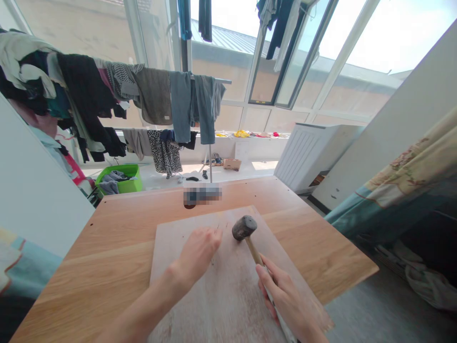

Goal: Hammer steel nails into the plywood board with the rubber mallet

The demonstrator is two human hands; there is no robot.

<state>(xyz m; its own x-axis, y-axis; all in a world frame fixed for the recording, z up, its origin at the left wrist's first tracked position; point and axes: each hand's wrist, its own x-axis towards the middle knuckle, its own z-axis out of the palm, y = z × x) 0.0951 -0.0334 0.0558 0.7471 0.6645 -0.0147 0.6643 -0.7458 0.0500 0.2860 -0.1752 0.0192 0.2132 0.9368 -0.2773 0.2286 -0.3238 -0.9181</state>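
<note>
A pale worn board [228,286] lies on a wooden table [117,238]. My right hand [285,295] is wrapped round the wooden handle of a hammer [244,227], whose dark rounded head rests on or hovers just above the board. My left hand [198,252] lies on the board just left of the hammer head, fingers curled together and pointing away from me. Whether it pinches something small I cannot make out.
A blurred dark item [202,195] sits at the table's far edge. Beyond stand a drying rack full of clothes [153,100], a green laundry basket [119,180], a white radiator [314,152] and large windows. Patterned fabric [410,181] hangs at the right.
</note>
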